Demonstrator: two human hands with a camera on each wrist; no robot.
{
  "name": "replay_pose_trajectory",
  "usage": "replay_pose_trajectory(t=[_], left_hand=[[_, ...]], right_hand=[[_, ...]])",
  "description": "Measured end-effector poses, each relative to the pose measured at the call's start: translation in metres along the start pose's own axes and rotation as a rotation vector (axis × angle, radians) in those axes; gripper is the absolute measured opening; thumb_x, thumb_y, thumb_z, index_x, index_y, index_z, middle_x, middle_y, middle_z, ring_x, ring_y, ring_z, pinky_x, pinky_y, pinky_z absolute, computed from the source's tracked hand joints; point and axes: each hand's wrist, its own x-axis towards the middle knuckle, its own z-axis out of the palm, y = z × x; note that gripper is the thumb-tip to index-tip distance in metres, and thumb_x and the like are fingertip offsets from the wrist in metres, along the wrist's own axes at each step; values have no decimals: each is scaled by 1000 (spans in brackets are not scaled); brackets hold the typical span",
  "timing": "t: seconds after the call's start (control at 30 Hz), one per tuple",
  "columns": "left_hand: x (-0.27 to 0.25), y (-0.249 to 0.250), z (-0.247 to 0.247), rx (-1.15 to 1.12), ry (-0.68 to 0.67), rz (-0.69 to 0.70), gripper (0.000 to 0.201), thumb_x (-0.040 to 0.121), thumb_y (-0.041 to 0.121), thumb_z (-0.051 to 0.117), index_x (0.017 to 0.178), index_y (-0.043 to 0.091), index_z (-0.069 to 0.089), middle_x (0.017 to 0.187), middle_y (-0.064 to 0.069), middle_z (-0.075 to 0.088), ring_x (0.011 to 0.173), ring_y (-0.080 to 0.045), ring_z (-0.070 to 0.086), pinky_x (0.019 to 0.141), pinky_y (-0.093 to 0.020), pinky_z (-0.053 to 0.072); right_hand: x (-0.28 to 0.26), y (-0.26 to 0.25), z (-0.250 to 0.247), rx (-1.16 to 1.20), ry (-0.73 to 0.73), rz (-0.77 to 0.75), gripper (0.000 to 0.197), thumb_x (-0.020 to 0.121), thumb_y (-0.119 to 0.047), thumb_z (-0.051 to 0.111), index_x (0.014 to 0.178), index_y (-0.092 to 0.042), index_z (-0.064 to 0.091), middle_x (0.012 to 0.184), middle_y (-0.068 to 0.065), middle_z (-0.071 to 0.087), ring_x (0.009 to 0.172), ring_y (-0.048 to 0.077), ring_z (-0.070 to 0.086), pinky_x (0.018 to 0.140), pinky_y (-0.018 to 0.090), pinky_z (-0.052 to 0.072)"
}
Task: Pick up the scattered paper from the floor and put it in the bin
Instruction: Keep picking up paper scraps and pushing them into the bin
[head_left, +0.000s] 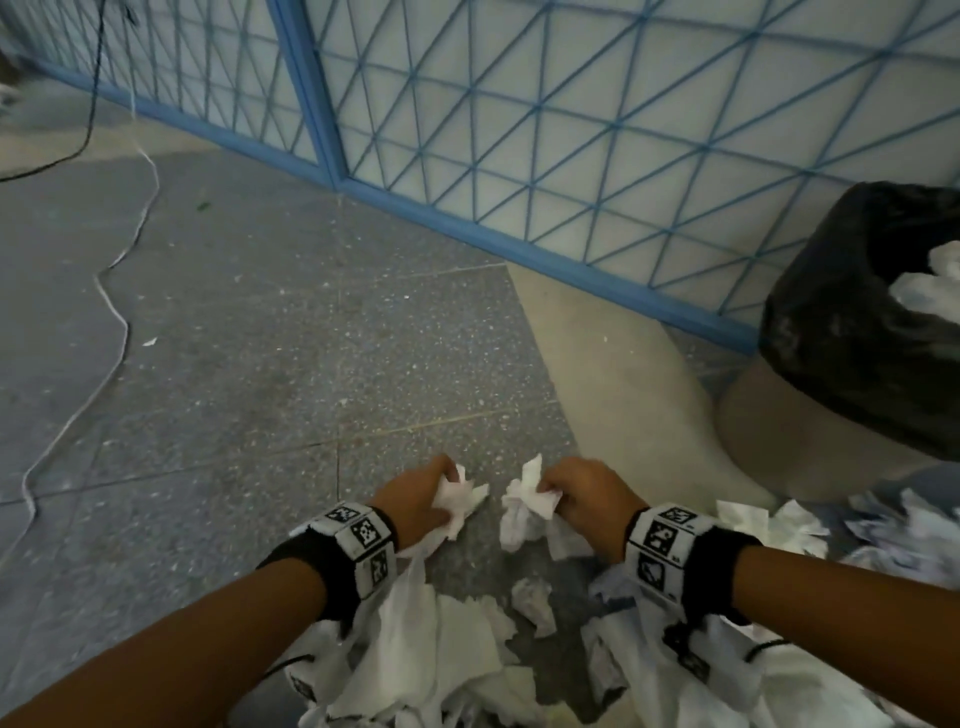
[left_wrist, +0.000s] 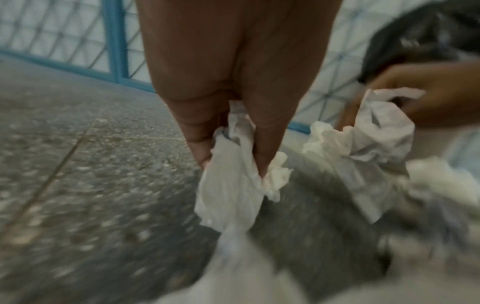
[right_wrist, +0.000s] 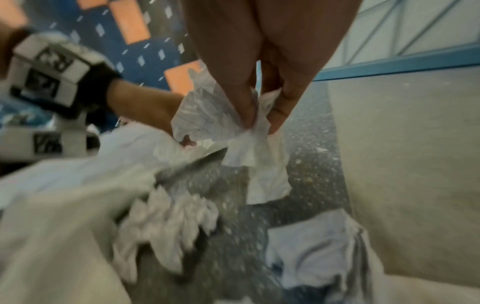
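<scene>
White crumpled paper (head_left: 457, 654) lies heaped on the speckled floor (head_left: 260, 374) under both forearms; some sheets show ruled lines. The left hand (head_left: 415, 499) has its fingers (left_wrist: 197, 131) curled tight on one wad (left_wrist: 228, 193), lifted just above the heap. The right hand (head_left: 587, 499) pinches another wad (right_wrist: 249, 144) the same way. The bin (head_left: 852, 332), lined with a black bag, stands near on the right, with paper inside.
</scene>
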Motion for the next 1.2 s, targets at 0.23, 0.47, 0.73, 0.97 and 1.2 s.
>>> replay_pose_trajectory(t=[0.23, 0.47, 0.73, 0.97, 1.2], left_hand=[[-3, 60, -51, -67, 5, 131, 48, 86, 35, 61, 123, 4, 56, 128, -13, 59, 117, -27, 55, 85, -26, 39], [-7, 174, -122, -347, 215, 394, 38, 81, 24, 70, 111, 1, 66, 109, -14, 68, 96, -26, 63, 78, -29, 48], [-28, 354, -129, -624, 499, 729, 37, 77, 19, 71, 109, 6, 56, 116, -15, 61, 106, -25, 57, 77, -24, 38], [5, 427, -75, -224, 383, 719, 39, 96, 14, 41, 132, -2, 39, 137, -20, 46, 123, -33, 48, 99, -36, 38], [19, 395, -78, 399, 328, 652, 43, 80, 39, 62, 114, 12, 63, 118, -11, 66, 109, -30, 61, 90, -36, 46]], right_hand=[[-25, 0, -72, 247, 362, 55, 22, 83, -4, 61, 103, -10, 68, 103, 11, 71, 95, 19, 63, 79, 18, 42], [-64, -1, -198, 173, 841, 48, 18, 81, -8, 66, 97, -2, 71, 89, 18, 69, 82, 18, 56, 72, 21, 38], [-126, 52, -301, 22, 1284, 228, 22, 80, -13, 63, 99, -3, 68, 81, 4, 59, 75, 14, 54, 57, 17, 33], [-131, 83, -299, -261, 1045, 494, 28, 86, -3, 52, 113, 2, 53, 124, 27, 47, 109, 41, 51, 86, 37, 35], [-110, 94, -279, -335, 527, 679, 39, 92, -9, 45, 130, 1, 44, 136, 26, 45, 125, 39, 46, 105, 44, 38]])
